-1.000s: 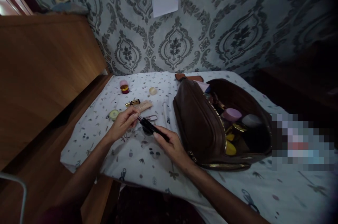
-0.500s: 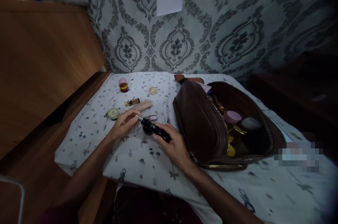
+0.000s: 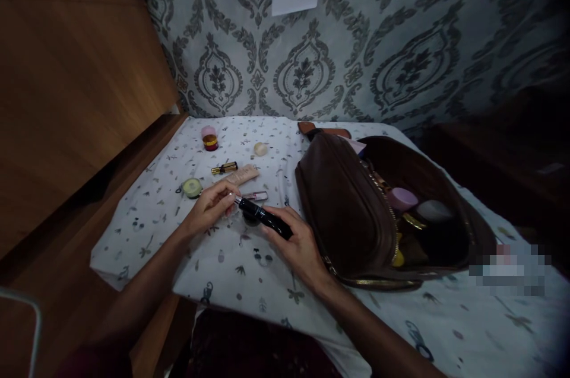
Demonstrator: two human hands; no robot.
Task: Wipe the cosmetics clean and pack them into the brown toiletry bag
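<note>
A glossy black cosmetic tube with a silver end [image 3: 271, 221] is held slantwise between both hands above the cloth. My right hand [image 3: 299, 244] is wrapped around its thick black part. The fingers of my left hand [image 3: 216, 203] pinch the silver end; whether that end is a cap cannot be made out. A small dark round item [image 3: 250, 219] shows partly behind the tube. Just beyond my left hand lie a beige squeeze tube [image 3: 243, 175], a small clear-and-pink tube [image 3: 257, 195] and a gold-and-black tube [image 3: 224, 168]. To its left sits a round pale green jar [image 3: 192, 188].
An unzipped brown bag [image 3: 345, 212] stands to the right, with a pink round container [image 3: 403, 198] and other items inside. A red-and-gold jar [image 3: 210, 142] and a cream-coloured round item [image 3: 260, 149] lie farther back on the patterned cloth [image 3: 151, 206]. Wooden furniture [image 3: 84, 87] borders the left.
The view has shifted slightly. Both hands keep the same hold on the black tube, and the items on the cloth stay where they were.
</note>
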